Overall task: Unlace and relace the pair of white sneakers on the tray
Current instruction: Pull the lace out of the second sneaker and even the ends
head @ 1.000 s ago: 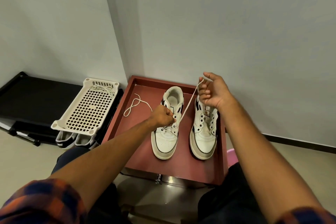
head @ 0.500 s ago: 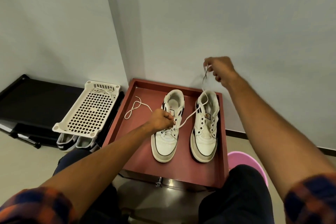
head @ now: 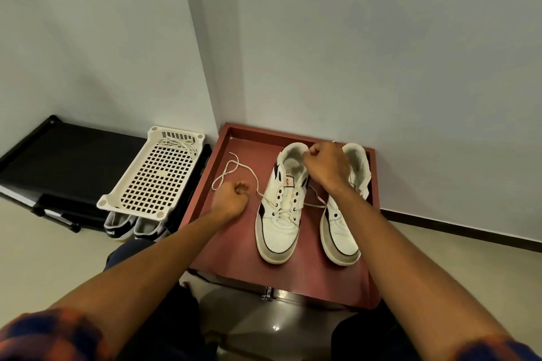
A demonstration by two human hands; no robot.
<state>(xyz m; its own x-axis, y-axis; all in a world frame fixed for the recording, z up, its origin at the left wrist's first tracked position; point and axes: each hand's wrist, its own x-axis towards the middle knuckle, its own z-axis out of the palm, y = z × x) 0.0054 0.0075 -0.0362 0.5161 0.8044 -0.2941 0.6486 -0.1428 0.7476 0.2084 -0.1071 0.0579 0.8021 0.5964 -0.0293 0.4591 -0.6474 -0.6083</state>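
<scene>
Two white sneakers with black trim stand toes toward me on a red-brown tray (head: 293, 281). The left sneaker (head: 278, 231) has a white lace (head: 255, 179) through its lower eyelets. One lace end lies looped on the tray to the left. My left hand (head: 233, 198) is curled on the tray beside that loop and appears to grip it. My right hand (head: 325, 167) hovers over the collars between the shoes, gripping the other lace end, which trails across to the right sneaker (head: 340, 240). The right sneaker's eyelets look bare.
A white perforated basket (head: 158, 173) with another lace in it leans left of the tray, over a pair of dark shoes (head: 120, 228). A black shelf (head: 58, 155) lies further left. Walls form a corner close behind the tray. A metal stand (head: 272, 296) holds the tray up.
My right hand came down from high by the wall to the shoe collars, bringing the lace. My left hand left the left sneaker's eyelets and moved left to the loop on the tray.
</scene>
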